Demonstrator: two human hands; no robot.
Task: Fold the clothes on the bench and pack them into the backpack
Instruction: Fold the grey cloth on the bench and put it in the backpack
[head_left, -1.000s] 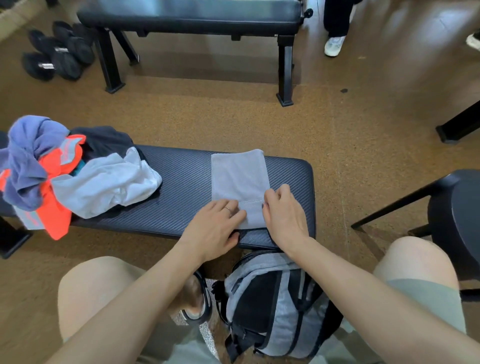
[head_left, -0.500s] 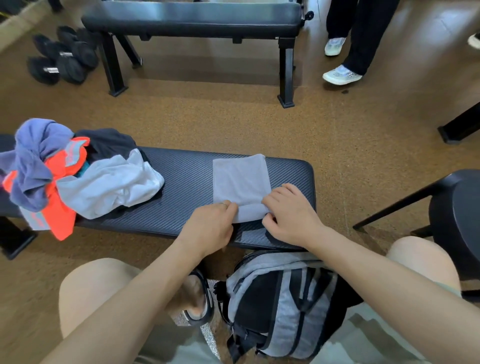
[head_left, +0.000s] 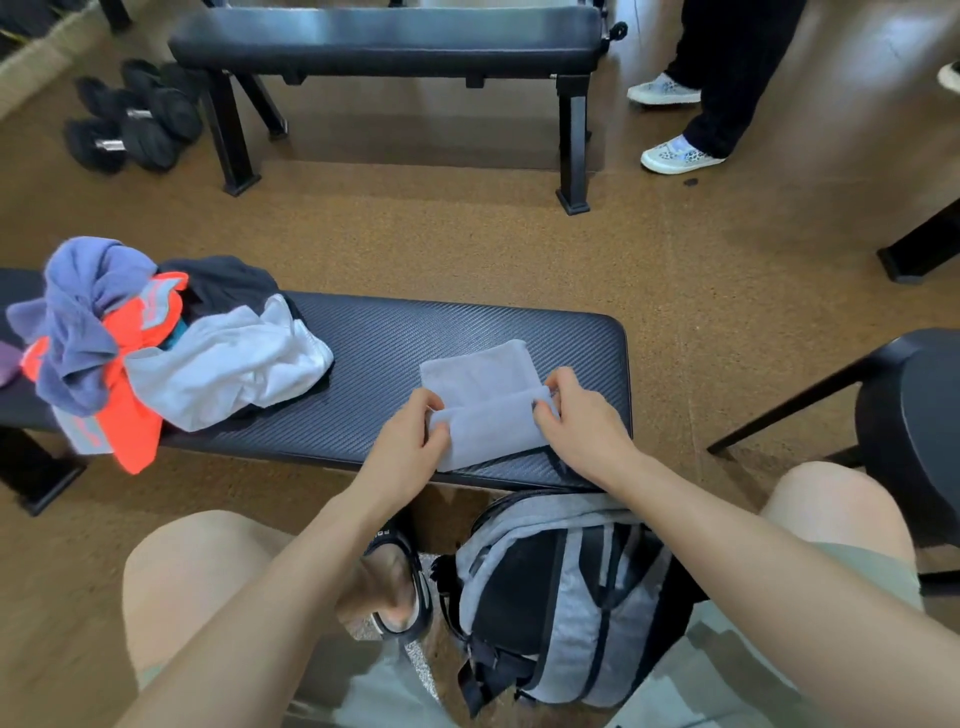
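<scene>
Head view — dark padded surface (head_left: 363, 338) bearing a grey folded cloth (head_left: 483, 384) near its right end. Left hand (head_left: 410, 441) pinches the cloth's left edge; right hand (head_left: 576, 421) pinches its right edge, the near part turned up over the rest. Heap of unfolded clothes (head_left: 156, 348) — blue, orange, white, black — at the surface's left end. Grey-and-black backpack (head_left: 561, 597) on the floor between the person's knees, below the cloth. Dumbbells (head_left: 135, 119) beside a second bench (head_left: 384, 36) beyond.
</scene>
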